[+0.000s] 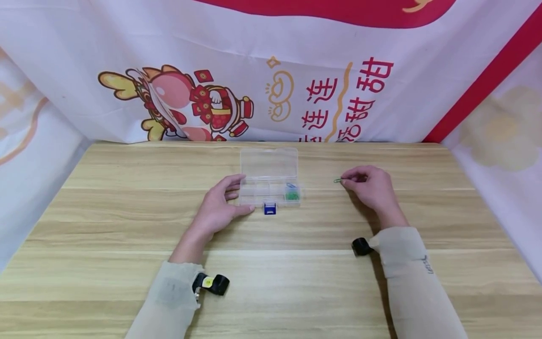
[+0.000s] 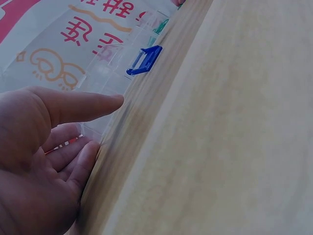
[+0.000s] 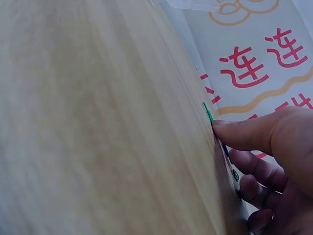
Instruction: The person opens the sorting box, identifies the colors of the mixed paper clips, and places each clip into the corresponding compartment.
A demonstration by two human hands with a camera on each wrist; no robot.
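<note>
A clear plastic compartment box [image 1: 255, 191] lies on the table with its lid [image 1: 269, 163] raised at the back. My left hand [image 1: 220, 202] holds the box's left end, thumb along the front edge and fingers at the side. Green paper clips [image 1: 292, 196] fill the front right compartment, with blue clips [image 1: 290, 185] in the one behind. A blue latch [image 1: 269, 208] hangs at the front. To the right of the box, my right hand [image 1: 369, 185] pinches a green paper clip [image 1: 337, 180] between thumb and fingertips, low over the table. Under those fingers the right wrist view shows another small green piece [image 3: 235, 175].
The wood-grain table [image 1: 271, 282] runs back to a white printed cloth [image 1: 190, 42] hanging behind it, with more cloth at both sides. Black wrist cameras sit at the left cuff [image 1: 179, 282] and right cuff [image 1: 400, 242].
</note>
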